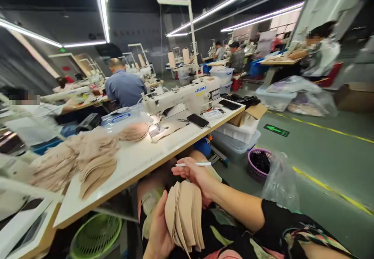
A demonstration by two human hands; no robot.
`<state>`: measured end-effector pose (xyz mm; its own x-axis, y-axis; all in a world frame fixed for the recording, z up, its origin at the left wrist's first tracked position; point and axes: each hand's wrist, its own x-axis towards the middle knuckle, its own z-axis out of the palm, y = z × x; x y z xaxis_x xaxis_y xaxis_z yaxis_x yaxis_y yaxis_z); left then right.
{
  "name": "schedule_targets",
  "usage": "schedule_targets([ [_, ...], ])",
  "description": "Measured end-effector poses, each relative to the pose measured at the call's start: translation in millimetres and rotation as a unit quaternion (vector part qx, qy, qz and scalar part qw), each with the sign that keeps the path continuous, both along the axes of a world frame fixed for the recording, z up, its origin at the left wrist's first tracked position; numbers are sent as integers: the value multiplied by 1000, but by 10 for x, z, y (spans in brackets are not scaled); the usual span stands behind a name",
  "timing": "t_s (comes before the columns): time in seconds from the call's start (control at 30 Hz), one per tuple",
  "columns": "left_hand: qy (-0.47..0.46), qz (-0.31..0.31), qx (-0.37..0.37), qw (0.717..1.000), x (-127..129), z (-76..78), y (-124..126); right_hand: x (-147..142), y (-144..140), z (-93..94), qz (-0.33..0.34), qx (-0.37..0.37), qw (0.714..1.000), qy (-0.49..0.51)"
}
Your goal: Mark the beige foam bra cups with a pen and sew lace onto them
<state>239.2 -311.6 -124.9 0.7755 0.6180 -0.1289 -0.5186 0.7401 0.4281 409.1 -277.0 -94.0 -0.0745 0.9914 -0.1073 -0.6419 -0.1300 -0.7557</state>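
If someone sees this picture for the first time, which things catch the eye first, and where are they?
Low in the middle, the left hand holds a fanned stack of beige fabric cups, with the right hand resting on it and pinching a thin white pen. Behind, a white sewing machine stands on the long white table, and heaps of beige fabric pieces lie at the table's left.

Your right arm [239,206] is bare from the wrist up to a short black sleeve [280,224] that ends above the elbow. The garment is black with a printed pattern of green leaf shapes and pink patches across your lap [224,239]. Both wrists are bare, and your left hand [159,233] is ungloved.
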Motion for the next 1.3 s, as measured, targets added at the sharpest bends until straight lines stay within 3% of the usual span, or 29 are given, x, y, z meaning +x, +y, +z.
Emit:
schedule_targets([
  [0.17, 14, 26, -25, 999, -16, -67, -43, 3, -83, -66, 38, 24, 998, -46],
  [0.4, 12, 126, 18, 992, -39, -182, -51, 111, -87, -255, -64, 85, 990, -92],
  [0.57, 47, 175, -63, 981, -79, -297, -76, 73, -229, -362, -24, 12, 996, -84],
  [0.73, 37, 137, -97, 985, -135, -334, -110, -42, -240, -356, -33, -63, 997, -3],
  [0.83, 16, 128, -76, 989, -161, -334, -139, 6, -259, -296, -49, 6, 993, -106],
  [0.9, 7, 144, -54, 988, -166, -329, -150, 85, -309, -230, -61, 95, 965, -235],
  [1.0, 5, 192, -25, 981, -157, -310, -149, 212, -426, -120, -74, 231, 880, -409],
  [1.07, 6, 212, -19, 977, -146, -297, -144, 266, -503, -66, -61, 304, 819, -483],
  [1.13, 6, 220, -19, 975, -135, -292, -140, 282, -559, -39, -40, 350, 777, -522],
  [1.2, 5, 229, -12, 973, -129, -299, -141, 269, -589, -35, -26, 360, 760, -541],
  [1.3, 7, 253, -3, 967, -132, -319, -148, 228, -598, -38, -12, 333, 773, -539],
])
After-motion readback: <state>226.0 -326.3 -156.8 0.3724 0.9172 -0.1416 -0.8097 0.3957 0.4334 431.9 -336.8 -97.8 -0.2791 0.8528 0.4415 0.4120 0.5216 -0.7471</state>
